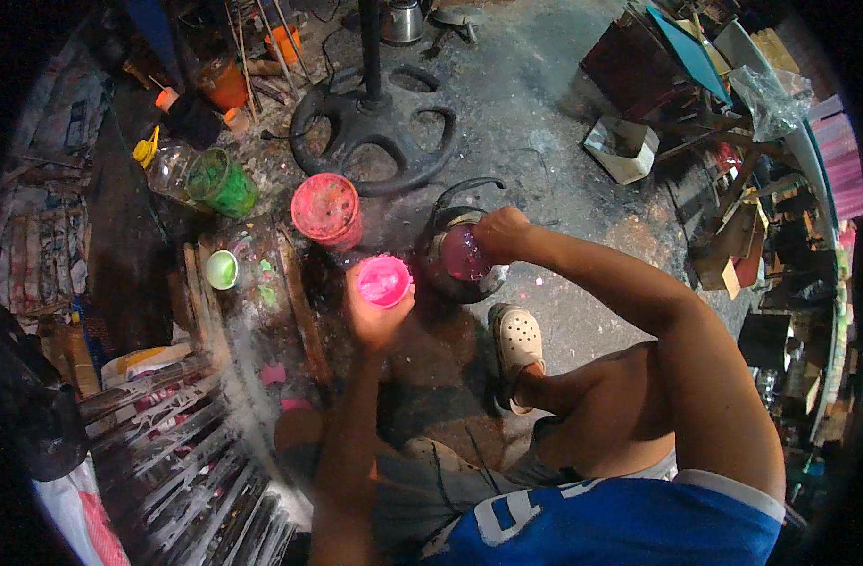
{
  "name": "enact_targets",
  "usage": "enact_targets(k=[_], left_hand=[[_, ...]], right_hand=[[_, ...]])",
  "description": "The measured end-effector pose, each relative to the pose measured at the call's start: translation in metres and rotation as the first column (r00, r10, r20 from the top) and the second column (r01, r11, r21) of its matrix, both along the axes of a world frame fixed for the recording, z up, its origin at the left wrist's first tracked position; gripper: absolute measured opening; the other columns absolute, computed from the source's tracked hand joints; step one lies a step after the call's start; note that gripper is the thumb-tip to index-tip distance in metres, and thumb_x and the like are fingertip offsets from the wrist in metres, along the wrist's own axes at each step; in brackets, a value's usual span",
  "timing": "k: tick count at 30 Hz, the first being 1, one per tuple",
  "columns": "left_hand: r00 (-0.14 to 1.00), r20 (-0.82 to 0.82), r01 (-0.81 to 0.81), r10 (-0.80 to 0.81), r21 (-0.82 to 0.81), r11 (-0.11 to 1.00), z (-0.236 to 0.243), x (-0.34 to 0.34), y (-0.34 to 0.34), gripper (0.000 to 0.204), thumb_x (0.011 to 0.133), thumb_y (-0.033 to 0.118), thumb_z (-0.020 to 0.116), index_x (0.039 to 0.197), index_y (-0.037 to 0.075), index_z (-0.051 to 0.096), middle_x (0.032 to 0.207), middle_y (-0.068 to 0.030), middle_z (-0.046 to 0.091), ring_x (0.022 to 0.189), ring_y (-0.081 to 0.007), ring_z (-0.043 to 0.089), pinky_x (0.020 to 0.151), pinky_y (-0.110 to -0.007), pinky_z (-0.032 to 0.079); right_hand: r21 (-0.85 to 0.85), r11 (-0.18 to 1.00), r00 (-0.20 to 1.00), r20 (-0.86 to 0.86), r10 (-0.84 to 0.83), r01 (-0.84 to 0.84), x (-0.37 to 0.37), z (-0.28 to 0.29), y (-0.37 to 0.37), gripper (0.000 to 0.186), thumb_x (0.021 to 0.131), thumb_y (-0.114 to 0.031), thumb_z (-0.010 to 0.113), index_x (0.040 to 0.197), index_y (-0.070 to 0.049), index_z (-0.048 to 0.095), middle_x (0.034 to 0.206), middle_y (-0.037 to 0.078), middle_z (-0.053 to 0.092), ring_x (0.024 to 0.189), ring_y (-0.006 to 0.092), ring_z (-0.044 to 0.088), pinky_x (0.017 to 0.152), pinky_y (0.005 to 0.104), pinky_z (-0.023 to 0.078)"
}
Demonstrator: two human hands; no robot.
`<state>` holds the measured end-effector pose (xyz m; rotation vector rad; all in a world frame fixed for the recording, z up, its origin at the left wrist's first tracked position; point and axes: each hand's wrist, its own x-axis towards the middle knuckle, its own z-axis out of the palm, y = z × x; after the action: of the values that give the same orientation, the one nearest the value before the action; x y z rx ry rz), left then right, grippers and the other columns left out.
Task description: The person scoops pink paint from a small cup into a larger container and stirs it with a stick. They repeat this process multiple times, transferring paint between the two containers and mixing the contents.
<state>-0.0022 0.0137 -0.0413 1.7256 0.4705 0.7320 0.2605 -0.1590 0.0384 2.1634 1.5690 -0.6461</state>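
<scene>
My left hand (382, 316) is wrapped round a small cup of bright pink paste (384, 281), its mouth facing up. To its right stands a dark, round kettle-like pot (441, 280) with a curved black handle (464, 186). My right hand (503, 234) is closed at the right side of the pot's mouth. Beside its fingers shows shiny purplish-pink liquid (464, 253); whether it sits in the pot or in a clear cup I cannot tell. What the fingers grip is hidden. A pink-smeared tub (326, 209) stands just beyond my left hand.
A white cup with green contents (222, 270), a green-stained tub (221, 182) and a yellow-capped clear bottle (170, 170) stand at left. Ahead is a black stand's wheel-shaped base (375, 141). Far right are a whitish open container (622, 149) and piled boards. Stained strips (182, 443) lie lower left.
</scene>
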Motion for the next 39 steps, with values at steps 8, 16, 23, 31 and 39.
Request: enact_targets(k=[8,16,23,31,39], left_hand=[[1.000,0.008,-0.025,0.025,-0.003,1.000,0.006,-0.002,-0.002,0.081,0.078,0.004,0.100,0.144,0.003,0.054,0.131,-0.0120,0.073,0.122,-0.0236,0.072,0.110,-0.041,0.057],[0.999,-0.010,-0.050,0.050,0.028,0.998,0.010,-0.004,0.000,0.079,0.079,0.001,0.099,0.145,0.003,0.054,0.132,-0.0122,0.073,0.123,-0.0239,0.072,0.111,-0.041,0.057],[0.999,-0.026,-0.039,0.040,0.030,0.999,0.012,-0.003,0.000,0.078,0.078,0.001,0.099,0.143,0.003,0.055,0.132,-0.0124,0.073,0.122,-0.0243,0.072,0.111,-0.041,0.056],[0.999,-0.007,-0.046,0.046,0.023,0.999,0.013,-0.003,-0.002,0.078,0.077,0.005,0.100,0.141,0.003,0.057,0.130,-0.0115,0.073,0.121,-0.0243,0.071,0.110,-0.041,0.056],[0.984,-0.046,-0.153,0.170,0.258,0.954,-0.002,-0.006,0.003,0.076,0.072,0.013,0.104,0.137,0.006,0.064,0.130,-0.0107,0.069,0.123,-0.0275,0.067,0.110,-0.044,0.054]], right_hand=[[0.041,0.998,0.998,-0.034,0.051,-0.050,-0.007,-0.009,0.005,0.019,0.092,-0.021,0.076,0.101,-0.007,0.086,0.108,0.022,0.084,0.104,0.0407,0.083,0.082,0.0519,0.067],[-0.145,0.984,0.994,-0.015,0.105,-0.106,-0.010,0.005,0.007,0.020,0.094,-0.020,0.075,0.106,-0.009,0.086,0.106,0.019,0.085,0.105,0.0385,0.083,0.081,0.0532,0.066],[0.170,0.984,0.996,0.059,-0.061,0.050,-0.011,-0.005,0.007,0.022,0.093,-0.016,0.076,0.112,-0.010,0.086,0.107,0.017,0.085,0.104,0.0382,0.084,0.080,0.0521,0.067],[0.008,0.998,0.997,-0.035,0.066,-0.066,0.000,-0.009,0.010,0.019,0.096,-0.018,0.074,0.111,-0.011,0.083,0.104,0.013,0.085,0.100,0.0346,0.084,0.079,0.0500,0.066],[0.007,0.998,0.994,0.087,0.069,-0.070,-0.007,-0.004,0.006,0.016,0.089,-0.019,0.079,0.103,-0.013,0.085,0.103,0.016,0.084,0.100,0.0365,0.084,0.076,0.0498,0.066]])
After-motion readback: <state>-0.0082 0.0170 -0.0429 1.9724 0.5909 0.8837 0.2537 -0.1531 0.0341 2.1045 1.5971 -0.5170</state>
